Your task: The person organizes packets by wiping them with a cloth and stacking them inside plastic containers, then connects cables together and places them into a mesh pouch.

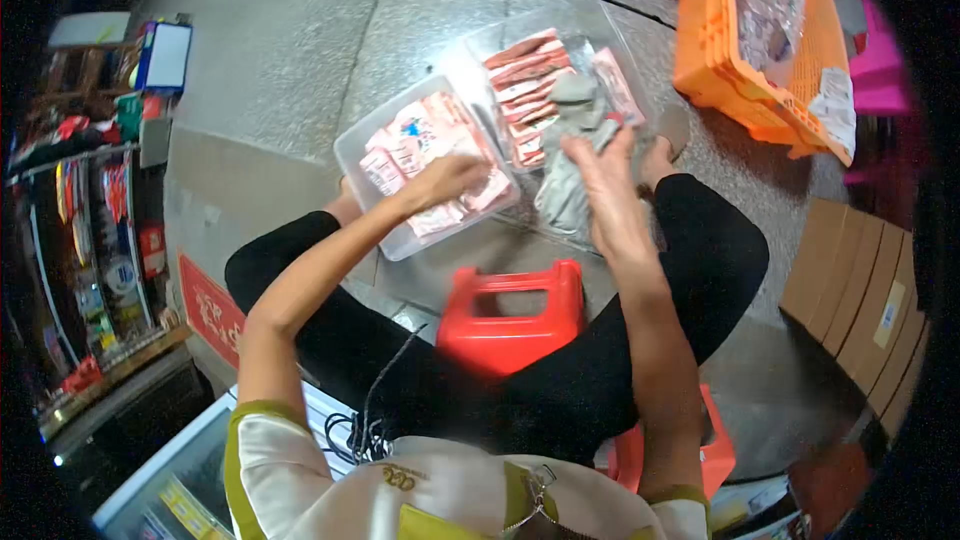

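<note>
The left arm (pixel 335 275) bends at the elbow (pixel 272 318), its forearm slanting far and to the right; the left hand (pixel 442 183) is slightly blurred, its fingers bent downward. The right arm (pixel 662 340) reaches far in a straighter line, and the right hand (pixel 608 190) holds its thumb (pixel 578 152) out on the left, apart from the other fingers

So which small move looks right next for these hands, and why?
Probably the left hand should take one of the pink packets: it is right over them in the left tub, while the right hand is at the grey bundle. Whether the left fingers already grip a packet is hard to tell.
</note>
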Demonstrator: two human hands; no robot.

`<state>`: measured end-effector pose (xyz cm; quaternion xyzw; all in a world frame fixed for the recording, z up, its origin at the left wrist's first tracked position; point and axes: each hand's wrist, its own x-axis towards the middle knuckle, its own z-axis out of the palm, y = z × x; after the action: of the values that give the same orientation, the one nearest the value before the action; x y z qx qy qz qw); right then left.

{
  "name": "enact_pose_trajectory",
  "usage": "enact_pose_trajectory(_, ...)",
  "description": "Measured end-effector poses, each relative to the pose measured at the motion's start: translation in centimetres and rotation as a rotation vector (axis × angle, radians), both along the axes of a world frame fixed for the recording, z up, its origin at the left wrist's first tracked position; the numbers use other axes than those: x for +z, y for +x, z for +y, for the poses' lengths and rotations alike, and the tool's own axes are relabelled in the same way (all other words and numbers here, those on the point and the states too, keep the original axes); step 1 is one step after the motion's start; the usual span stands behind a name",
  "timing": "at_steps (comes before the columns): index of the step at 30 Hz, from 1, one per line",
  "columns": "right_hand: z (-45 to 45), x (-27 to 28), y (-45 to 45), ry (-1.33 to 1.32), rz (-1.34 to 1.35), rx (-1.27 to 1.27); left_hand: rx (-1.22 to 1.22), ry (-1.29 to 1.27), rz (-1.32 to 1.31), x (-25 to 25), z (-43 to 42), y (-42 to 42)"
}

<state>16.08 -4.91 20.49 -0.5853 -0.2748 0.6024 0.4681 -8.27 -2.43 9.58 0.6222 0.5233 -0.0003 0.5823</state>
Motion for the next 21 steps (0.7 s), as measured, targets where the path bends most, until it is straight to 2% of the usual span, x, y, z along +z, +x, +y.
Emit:
enact_pose_trajectory(2, 0.0, -2.5, -3.0, -0.063, -0.122, 0.169, -0.005, -0.131, 0.041, 3.3, -5.2, -4.7)
enact_pose_trajectory(3, -0.2, -4.1, -4.4, -0.063, -0.140, 0.280, 0.004, -0.206, 0.103, 7.7, -7.2, -5.2)
enact_pose_trajectory(6, -1.0, -7.8, -8.3, 0.147, -0.125, 0.474, 0.085, -0.328, 0.026, 13.3, -14.0, -7.6)
enact_pose_trajectory(7, -0.9, -7.2, -8.5, 0.072, -0.084, 0.628, 0.085, -0.281, -0.062, 15.3, -15.9, -7.7)
enact_pose_trajectory(9, -0.9, -4.9, -8.8, 0.104, -0.042, 0.744, 0.039, -0.318, -0.073, 18.2, -18.7, -7.4)
enact_pose_trajectory(10, -1.0, -5.1, -8.5, 0.019, -0.060, 0.779, 0.064, -0.257, -0.157, 18.6, -20.5, -7.5)
enact_pose_trajectory(11, -1.6, -1.5, -8.2, 0.007, -0.109, 0.756, 0.085, -0.191, -0.242, 19.0, -22.0, -7.3)
enact_pose_trajectory(12, -2.1, -2.3, -7.6, 0.095, -0.168, 0.759, 0.113, -0.230, -0.274, 19.7, -23.1, -6.9)
enact_pose_trajectory(13, -2.5, -3.0, -6.5, 0.183, -0.229, 0.758, 0.144, -0.141, -0.331, 19.6, -24.4, -6.4)
enact_pose_trajectory(16, -6.6, 1.9, -2.6, 0.260, -0.260, 0.578, -0.014, 0.125, -0.401, 19.3, -26.2, -5.8)
enact_pose_trajectory(17, -8.2, 3.3, -0.9, 0.398, -0.419, 0.520, -0.015, 0.260, -0.458, 19.5, -26.4, -5.3)
enact_pose_trajectory(18, -10.2, 4.6, 1.1, 0.370, -0.519, 0.446, -0.064, 0.296, -0.505, 19.6, -26.3, -5.0)
enact_pose_trajectory(20, -14.4, 7.5, 3.8, 0.316, -0.555, 0.261, -0.172, 0.357, -0.531, 18.8, -26.7, -4.5)
enact_pose_trajectory(21, -16.7, 9.2, 4.2, 0.242, -0.380, 0.056, -0.267, 0.407, -0.514, 19.3, -26.2, -4.2)
